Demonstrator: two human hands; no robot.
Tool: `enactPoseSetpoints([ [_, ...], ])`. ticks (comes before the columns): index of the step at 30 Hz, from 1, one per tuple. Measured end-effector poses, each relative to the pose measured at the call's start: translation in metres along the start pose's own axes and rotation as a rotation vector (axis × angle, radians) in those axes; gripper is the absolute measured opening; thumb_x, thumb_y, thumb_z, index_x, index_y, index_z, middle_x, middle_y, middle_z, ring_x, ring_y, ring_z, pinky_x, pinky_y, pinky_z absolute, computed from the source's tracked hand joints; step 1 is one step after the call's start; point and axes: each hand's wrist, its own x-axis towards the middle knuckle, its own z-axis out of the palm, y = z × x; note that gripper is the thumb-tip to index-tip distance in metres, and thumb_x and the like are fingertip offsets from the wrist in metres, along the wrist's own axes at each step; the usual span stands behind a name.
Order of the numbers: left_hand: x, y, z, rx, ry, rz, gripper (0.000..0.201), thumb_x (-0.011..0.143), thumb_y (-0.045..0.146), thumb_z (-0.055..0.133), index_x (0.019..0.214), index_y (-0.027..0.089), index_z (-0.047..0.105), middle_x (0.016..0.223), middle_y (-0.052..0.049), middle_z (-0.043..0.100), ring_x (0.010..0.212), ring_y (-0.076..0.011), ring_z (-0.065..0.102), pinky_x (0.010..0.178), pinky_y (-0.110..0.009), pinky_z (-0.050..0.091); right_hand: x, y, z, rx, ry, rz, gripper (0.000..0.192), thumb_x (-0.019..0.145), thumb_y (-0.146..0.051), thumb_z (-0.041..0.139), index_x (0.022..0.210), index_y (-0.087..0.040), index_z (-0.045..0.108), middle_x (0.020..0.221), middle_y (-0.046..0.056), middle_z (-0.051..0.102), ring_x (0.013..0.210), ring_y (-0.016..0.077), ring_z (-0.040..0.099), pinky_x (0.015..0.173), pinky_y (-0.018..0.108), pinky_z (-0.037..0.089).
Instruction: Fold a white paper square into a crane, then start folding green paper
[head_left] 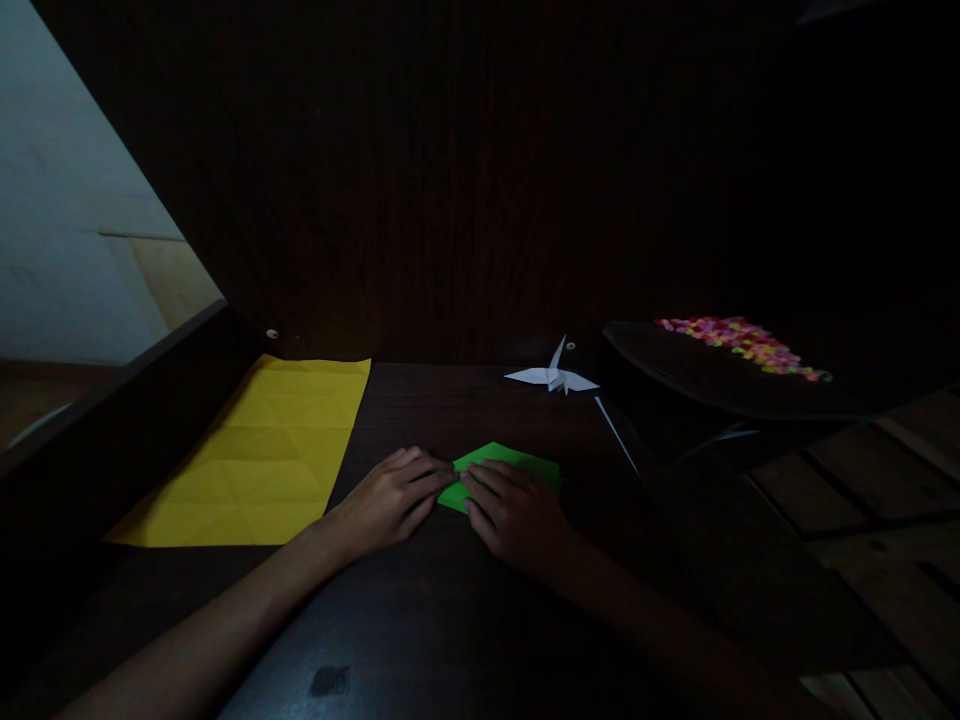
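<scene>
Flat under my fingers lay the green paper (504, 466), partly folded, on the dark worktop (420, 620) right in front of me. My left hand (390, 497) and right hand (516, 512) both pressed down on its near edge, fingers spread, grasping nothing. No writing showed on it. Left of it lay a creased yellow sheet (259, 455); behind it stood a white paper crane (553, 377). Farther right, small coloured pieces (742, 342) sat on something dark I could hardly make out.

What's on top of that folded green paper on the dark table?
Both hands, left hand and right hand, press flat on the folded green paper. Its near part is hidden beneath them.
</scene>
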Motion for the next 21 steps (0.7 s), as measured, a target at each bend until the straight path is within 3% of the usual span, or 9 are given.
enactPoseSetpoints([
  [11,-0.002,0.003,-0.001,0.085,-0.067,-0.048,0.020,0.090,0.016,0.048,0.105,0.017,0.061,0.100,-0.009,0.061,0.093,-0.0231,0.055,0.087,-0.040,0.048,0.000,0.011,-0.006,-0.015,-0.088,0.153,0.050,0.086,-0.028,0.064,0.132,-0.013,0.053,0.117,0.014,0.069,0.106,0.0257,0.066,0.087,0.038,0.056],
  [21,-0.001,0.004,-0.001,0.056,-0.095,-0.075,0.040,0.090,0.016,0.048,0.129,0.023,0.054,0.115,-0.010,0.057,0.102,-0.0258,0.053,0.093,-0.045,0.044,-0.001,0.012,-0.004,-0.018,-0.004,0.132,0.049,0.084,-0.027,0.066,0.129,-0.013,0.053,0.125,0.015,0.065,0.112,0.0295,0.061,0.093,0.046,0.052],
])
